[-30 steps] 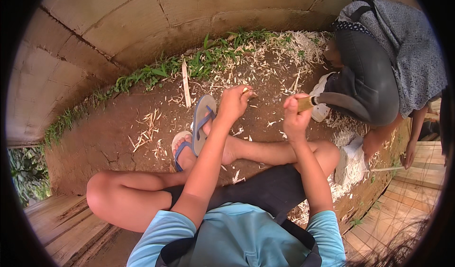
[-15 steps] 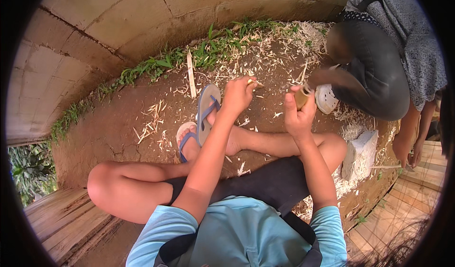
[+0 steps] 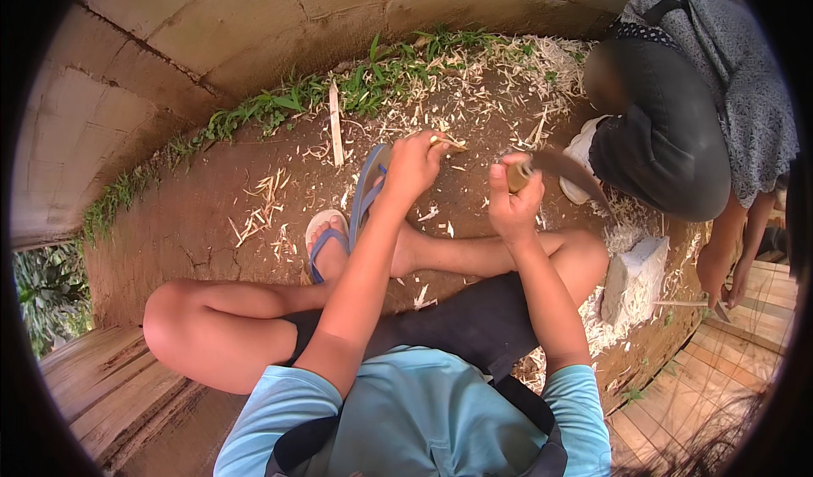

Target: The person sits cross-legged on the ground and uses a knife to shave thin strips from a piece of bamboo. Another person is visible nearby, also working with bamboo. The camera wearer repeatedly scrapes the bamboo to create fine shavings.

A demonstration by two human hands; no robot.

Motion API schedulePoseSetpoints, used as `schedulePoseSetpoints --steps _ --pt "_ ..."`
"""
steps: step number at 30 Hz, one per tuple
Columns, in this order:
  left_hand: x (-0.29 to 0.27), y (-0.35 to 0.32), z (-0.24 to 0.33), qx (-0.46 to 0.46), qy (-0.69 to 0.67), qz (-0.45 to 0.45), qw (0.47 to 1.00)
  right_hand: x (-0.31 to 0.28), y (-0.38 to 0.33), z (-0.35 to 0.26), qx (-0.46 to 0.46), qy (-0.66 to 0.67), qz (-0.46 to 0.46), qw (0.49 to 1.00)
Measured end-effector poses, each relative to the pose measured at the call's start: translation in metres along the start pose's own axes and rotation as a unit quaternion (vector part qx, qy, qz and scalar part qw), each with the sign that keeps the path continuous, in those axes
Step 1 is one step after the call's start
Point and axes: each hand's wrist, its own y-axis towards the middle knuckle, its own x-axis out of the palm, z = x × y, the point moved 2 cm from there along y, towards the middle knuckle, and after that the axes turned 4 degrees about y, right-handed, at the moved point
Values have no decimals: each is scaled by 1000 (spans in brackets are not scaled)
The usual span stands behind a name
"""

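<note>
My left hand is closed around a short pale wooden stick, whose end pokes out past the fingers to the right. My right hand grips a machete by its thick wooden handle. From that handle the dark, curved machete blade reaches right, its outline a little blurred. Blade and stick are apart. Both hands hover above my crossed lower legs, and my feet wear blue-strapped sandals.
Wood shavings litter the dirt ground, with a longer wood strip beyond my feet. At right crouches another person, hands low near a thin stick. A pale block stands beside my right knee. A wall runs behind the grass.
My right hand has shifted left and slightly down, and the machete blade has swung down to the right. The left hand has moved slightly left, still holding the stick.
</note>
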Motion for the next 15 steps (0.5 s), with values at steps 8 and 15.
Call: schedulePoseSetpoints --steps 8,15 --pt "0 -2 -21 -3 34 22 999 30 1 109 186 -321 -254 893" --pt "-9 3 -31 -138 -47 -27 989 53 -6 74 161 -249 -270 916"
